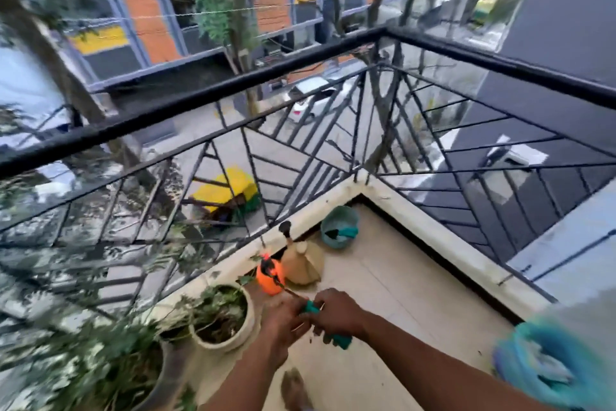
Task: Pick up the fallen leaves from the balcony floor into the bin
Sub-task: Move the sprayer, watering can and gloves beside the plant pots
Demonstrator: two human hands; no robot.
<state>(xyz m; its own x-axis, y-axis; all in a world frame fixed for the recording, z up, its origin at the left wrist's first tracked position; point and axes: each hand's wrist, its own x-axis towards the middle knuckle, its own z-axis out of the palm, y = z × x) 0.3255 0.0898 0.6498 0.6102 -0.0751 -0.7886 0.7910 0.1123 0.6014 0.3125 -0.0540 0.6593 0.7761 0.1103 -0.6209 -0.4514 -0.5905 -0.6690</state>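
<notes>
My two hands meet above the beige balcony floor. My right hand grips a teal-handled garden tool, whose handle end sticks out below the fist. My left hand curls round the front part of the same tool; its dark thin tip points towards the orange sprayer. A blurred light-blue bin stands at the lower right edge, right of my right forearm. No loose leaves show clearly on the floor; only a few dark specks hang under my hands.
A black metal railing encloses the corner. Along it stand a cream plant pot, a dark pot with a leafy plant, an orange sprayer, a tan watering can and a teal bucket. A bare foot is below.
</notes>
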